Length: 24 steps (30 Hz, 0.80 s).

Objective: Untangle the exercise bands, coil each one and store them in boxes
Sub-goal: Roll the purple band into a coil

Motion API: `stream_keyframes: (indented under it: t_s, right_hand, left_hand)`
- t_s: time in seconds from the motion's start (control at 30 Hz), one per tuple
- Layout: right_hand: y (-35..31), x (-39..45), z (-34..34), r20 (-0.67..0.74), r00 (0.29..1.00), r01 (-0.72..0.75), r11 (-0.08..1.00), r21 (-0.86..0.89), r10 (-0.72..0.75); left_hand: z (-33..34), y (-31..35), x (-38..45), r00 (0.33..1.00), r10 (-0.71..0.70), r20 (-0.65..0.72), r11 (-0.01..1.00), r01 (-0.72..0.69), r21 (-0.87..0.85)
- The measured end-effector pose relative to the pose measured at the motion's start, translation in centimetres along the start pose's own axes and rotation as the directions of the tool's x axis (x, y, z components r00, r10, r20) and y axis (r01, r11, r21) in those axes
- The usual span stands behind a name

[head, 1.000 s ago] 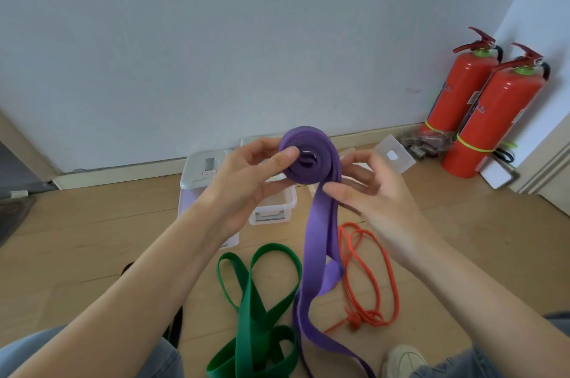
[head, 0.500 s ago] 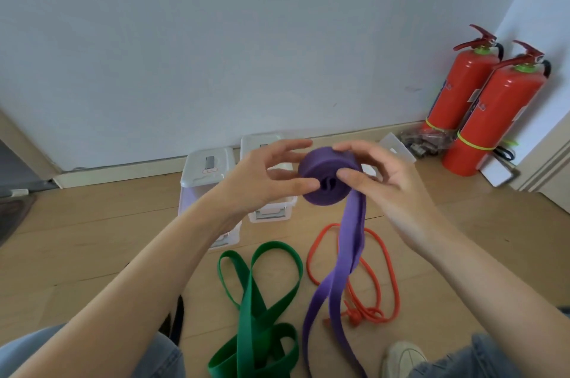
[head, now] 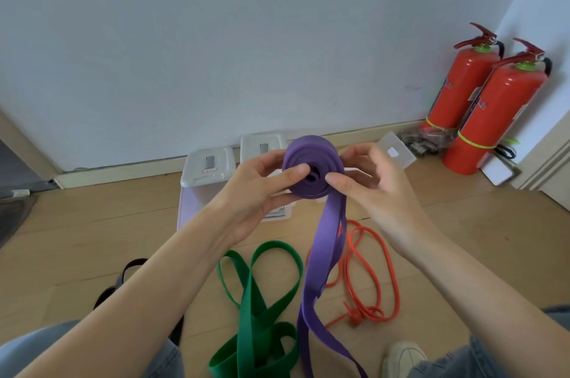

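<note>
So both hands (head: 311,180) are pinching the half-rolled wide purple rubber exercise band (head: 311,172), its tail dangling below, while the flat green band (head: 262,294) and thin orange tube band (head: 367,269) under them lie uncoiled, unboxed.

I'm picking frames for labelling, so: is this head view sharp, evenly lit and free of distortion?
Head view: soft, even daylight with no glare; the purple band and left hand look sharp, while the right hand fingers are motion-blurred. Head view: wide-angle bending shows at the edges, where the fire extinguishers lean.
</note>
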State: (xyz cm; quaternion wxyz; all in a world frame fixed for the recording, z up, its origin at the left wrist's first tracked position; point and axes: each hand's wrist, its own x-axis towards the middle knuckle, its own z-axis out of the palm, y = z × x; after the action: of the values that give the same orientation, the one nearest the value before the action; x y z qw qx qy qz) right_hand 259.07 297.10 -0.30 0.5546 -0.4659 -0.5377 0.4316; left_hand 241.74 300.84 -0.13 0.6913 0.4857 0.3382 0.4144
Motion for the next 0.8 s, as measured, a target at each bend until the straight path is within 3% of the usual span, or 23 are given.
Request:
stream_keyframes:
  t_s: [0.07, 0.17, 0.27, 0.33, 0.43, 0.57, 0.67, 0.8]
  right_hand:
    - [0.1, 0.1, -0.2, 0.002, 1.000, 0.026, 0.998, -0.056, -0.026]
    - [0.0, 0.4, -0.9, 0.097, 0.987, 0.146, 0.957, -0.251, -0.125]
    - [0.1, 0.3, -1.1, 0.231, 0.957, 0.260, 0.865, -0.430, -0.173]
    - [0.1, 0.3, -1.1, 0.248, 0.955, 0.261, 0.856, -0.446, -0.162]
    - [0.3, 0.4, -1.2, 0.217, 0.969, 0.187, 0.927, -0.325, -0.120]
    - [0.4, 0.5, -1.5, 0.075, 0.997, 0.010, 0.997, -0.076, -0.004]
    - [0.5, 0.5, -1.4, 0.020, 1.000, 0.003, 0.997, -0.080, -0.001]
    - [0.6, 0.3, -1.4, 0.009, 1.000, 0.006, 0.997, -0.072, -0.006]
  left_hand:
    - [-0.2, 0.1, 0.1, 1.000, 0.000, 0.009, 0.995, -0.001, 0.101]
    - [-0.9, 0.5, 0.2, 0.999, 0.018, 0.050, 0.920, -0.036, 0.389]
    - [-0.9, 0.6, 0.0, 0.991, -0.013, 0.136, 0.865, -0.057, 0.498]
    - [-0.9, 0.4, -0.1, 0.992, -0.002, 0.128, 0.846, -0.066, 0.529]
    - [-0.6, 0.3, -0.1, 0.996, 0.052, 0.070, 0.868, -0.080, 0.490]
    - [-1.1, 1.0, 0.0, 0.996, 0.092, -0.017, 0.962, -0.085, 0.260]
    - [-1.2, 1.1, 0.0, 0.998, 0.055, -0.007, 0.995, -0.054, 0.084]
    - [-0.9, 0.3, -0.1, 1.000, 0.001, 0.011, 0.999, -0.002, 0.048]
